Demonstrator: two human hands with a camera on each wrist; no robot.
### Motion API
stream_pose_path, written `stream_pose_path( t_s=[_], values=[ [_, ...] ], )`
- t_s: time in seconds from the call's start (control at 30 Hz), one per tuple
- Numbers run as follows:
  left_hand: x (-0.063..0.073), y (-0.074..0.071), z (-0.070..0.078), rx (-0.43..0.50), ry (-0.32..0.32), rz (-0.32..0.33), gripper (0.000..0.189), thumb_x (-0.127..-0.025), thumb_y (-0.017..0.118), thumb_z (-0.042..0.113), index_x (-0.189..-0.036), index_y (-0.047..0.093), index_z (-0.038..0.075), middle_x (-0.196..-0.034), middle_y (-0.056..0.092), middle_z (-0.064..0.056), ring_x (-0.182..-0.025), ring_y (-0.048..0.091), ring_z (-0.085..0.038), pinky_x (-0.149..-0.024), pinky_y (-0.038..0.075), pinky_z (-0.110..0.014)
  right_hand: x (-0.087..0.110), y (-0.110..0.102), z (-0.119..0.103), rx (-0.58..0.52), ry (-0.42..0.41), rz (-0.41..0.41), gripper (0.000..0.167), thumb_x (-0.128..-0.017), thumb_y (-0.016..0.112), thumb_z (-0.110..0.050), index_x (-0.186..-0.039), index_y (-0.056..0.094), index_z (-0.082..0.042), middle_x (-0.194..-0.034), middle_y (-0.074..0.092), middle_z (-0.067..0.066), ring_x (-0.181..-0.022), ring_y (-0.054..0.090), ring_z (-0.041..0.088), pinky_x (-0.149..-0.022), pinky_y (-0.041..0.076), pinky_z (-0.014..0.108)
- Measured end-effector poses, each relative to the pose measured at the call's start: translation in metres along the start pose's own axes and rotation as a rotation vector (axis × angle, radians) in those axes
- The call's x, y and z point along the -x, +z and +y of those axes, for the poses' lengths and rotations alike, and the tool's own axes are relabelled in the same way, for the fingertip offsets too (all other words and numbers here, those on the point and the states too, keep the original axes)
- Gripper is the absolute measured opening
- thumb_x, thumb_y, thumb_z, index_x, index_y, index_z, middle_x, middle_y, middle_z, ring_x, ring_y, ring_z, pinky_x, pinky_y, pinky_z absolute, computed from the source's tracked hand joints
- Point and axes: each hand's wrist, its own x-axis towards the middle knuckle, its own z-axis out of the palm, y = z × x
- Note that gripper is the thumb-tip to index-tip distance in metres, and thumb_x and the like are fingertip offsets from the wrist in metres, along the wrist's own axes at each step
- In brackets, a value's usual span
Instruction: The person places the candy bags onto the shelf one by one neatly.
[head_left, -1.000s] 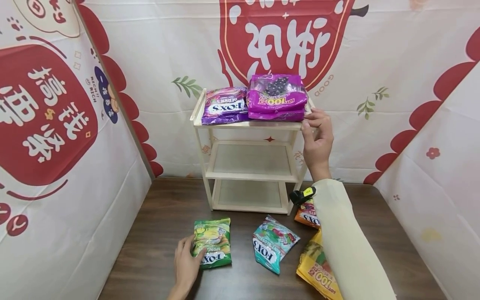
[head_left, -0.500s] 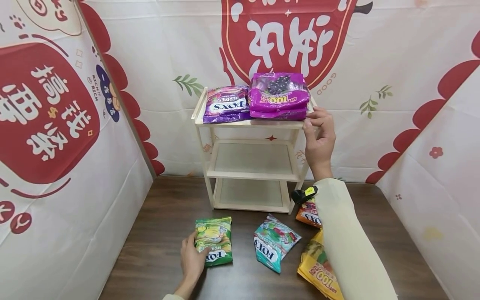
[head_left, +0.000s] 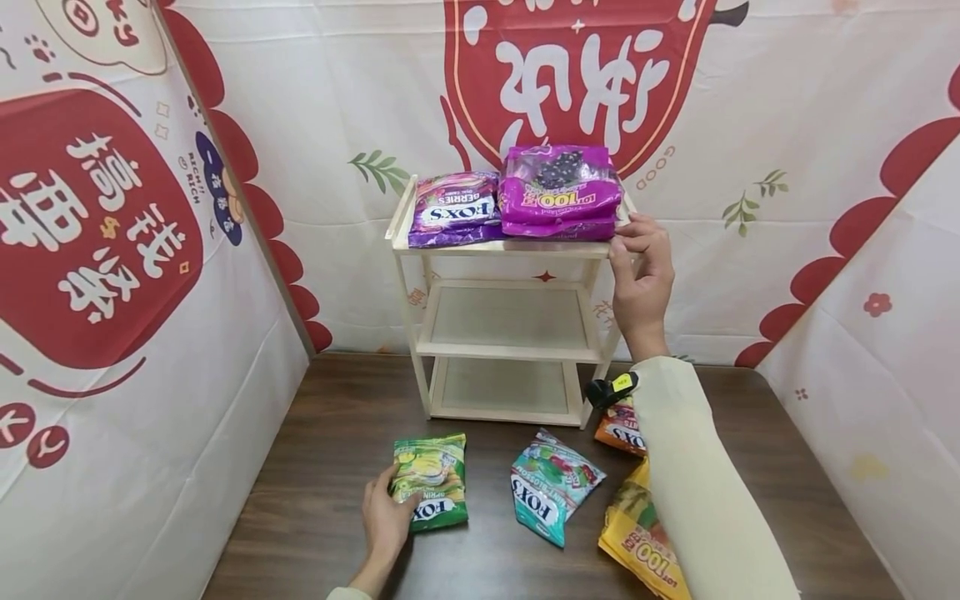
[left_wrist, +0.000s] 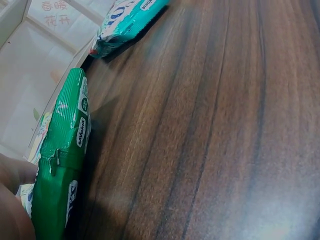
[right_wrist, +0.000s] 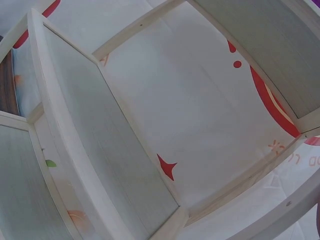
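My left hand [head_left: 386,518] grips the left side of a green FOX'S candy bag [head_left: 438,483], thumb over its top, at the front of the table. In the left wrist view, part of the hand shows against the edge of the green candy bag [left_wrist: 62,150]. My right hand [head_left: 643,275] pinches the top right corner of a pale wooden three-tier shelf rack [head_left: 510,354]. A purple FOX'S candy bag [head_left: 453,208] and a magenta LOT 100 candy bag [head_left: 561,196] lie on the top tier. The right wrist view looks between the tiers [right_wrist: 100,135]; few fingers show there.
To the right of the green bag lies a teal FOX'S candy bag [head_left: 551,487]. A yellow LOT 100 bag [head_left: 637,537] and an orange FOX'S bag [head_left: 621,429] are partly under the right sleeve [head_left: 705,475]. Printed cloth walls [head_left: 840,275] enclose the brown wooden table [head_left: 315,467].
My left hand has moved forward onto the green bag and taken a firmer grip, the thumb further over it. The right hand keeps its hold on the rack; the view has shifted slightly.
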Motion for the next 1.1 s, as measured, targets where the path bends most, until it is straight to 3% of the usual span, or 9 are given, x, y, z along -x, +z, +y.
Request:
stream_pose_path(
  t_s=[0.33,1.1],
  values=[
    [-0.001,-0.003,-0.007,0.065,-0.02,0.009,0.058,-0.071,0.081,0.004,-0.124,0.06,-0.002,-0.12,0.06,-0.025,-0.113,0.053,-0.044,-0.094,0.042,-0.054,0.0,0.005,0.001,-0.017,-0.002,-0.009,0.019,-0.087,0.053,-0.003,-0.087,0.049,0.016,-0.101,0.049,0.035,-0.119,0.043,0.043,-0.109,0.029,0.042],
    [0.005,0.001,-0.009,0.193,0.01,0.085,0.044,-0.071,0.081,0.002,-0.113,0.07,0.007,-0.116,0.065,-0.017,-0.113,0.057,-0.037,-0.097,0.043,-0.049,0.0,-0.002,0.0,0.004,0.003,0.003,0.018,-0.087,0.053,-0.002,-0.087,0.049,0.016,-0.102,0.05,0.033,-0.119,0.043,0.043,-0.108,0.03,0.041]
  ],
)
